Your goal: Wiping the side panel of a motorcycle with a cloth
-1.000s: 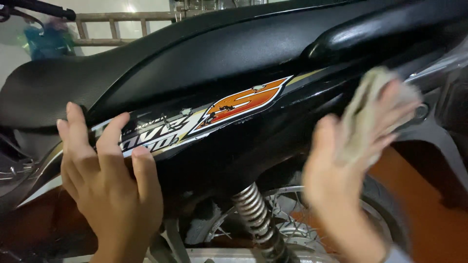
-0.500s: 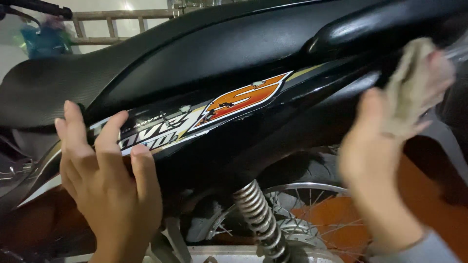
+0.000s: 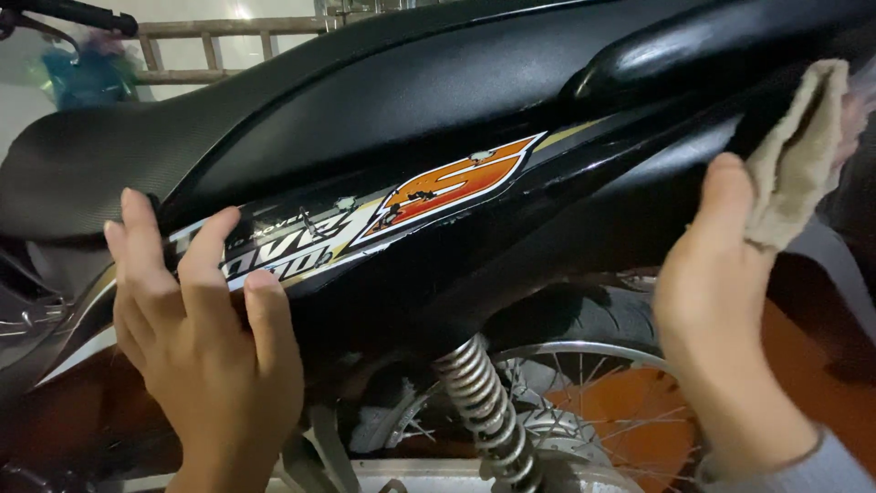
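Observation:
A black motorcycle fills the head view, its glossy side panel (image 3: 511,228) carrying an orange and white decal (image 3: 456,183). My left hand (image 3: 196,338) rests flat with fingers spread on the panel's lower front, just below the black seat (image 3: 274,119). My right hand (image 3: 730,274) presses a beige cloth (image 3: 798,155) against the rear of the panel, under the black grab rail (image 3: 693,46). The fingers behind the cloth are mostly hidden.
Below the panel stand a chrome shock spring (image 3: 484,411) and the spoked rear wheel (image 3: 602,402) with its tyre. A wooden ladder (image 3: 219,36) and a blue-green object (image 3: 82,73) are at the back left, near the handlebar end (image 3: 82,14).
My right hand with the cloth has slid to the right and upward along the rear panel. My left hand has stayed in place on the panel.

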